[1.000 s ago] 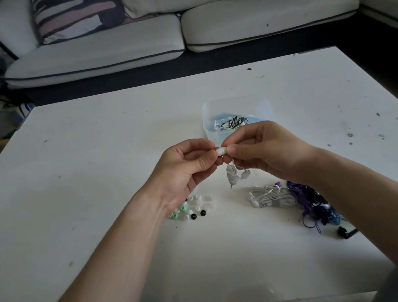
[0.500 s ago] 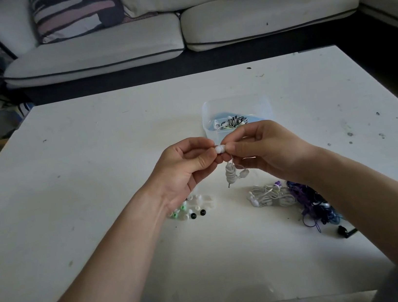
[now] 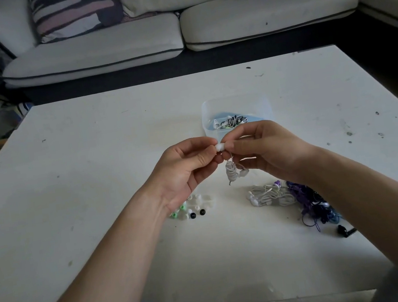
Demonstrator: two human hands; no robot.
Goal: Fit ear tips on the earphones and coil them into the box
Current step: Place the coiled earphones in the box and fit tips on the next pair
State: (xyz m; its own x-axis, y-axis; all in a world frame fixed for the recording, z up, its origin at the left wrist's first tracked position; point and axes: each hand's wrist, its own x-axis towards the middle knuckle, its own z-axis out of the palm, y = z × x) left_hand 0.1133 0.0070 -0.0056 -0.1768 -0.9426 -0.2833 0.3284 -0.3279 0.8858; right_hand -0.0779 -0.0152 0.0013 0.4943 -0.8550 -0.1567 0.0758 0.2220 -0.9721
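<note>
White ear tip (image 3: 220, 147) pinched in left hand (image 3: 185, 170), just in front of box (image 3: 234, 98). Right hand (image 3: 269, 152) pinches earphones (image 3: 232, 174) at bud end, coiled cord dangling below. Tip judged soft, light, slippery: hold by rim. Cord limp.

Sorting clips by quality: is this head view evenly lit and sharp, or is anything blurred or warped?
Head view: dim room, pale table brightest; left hand, right hand and white earphone sharp; top right corner smeared; table edges splay from the wide lens.
</note>
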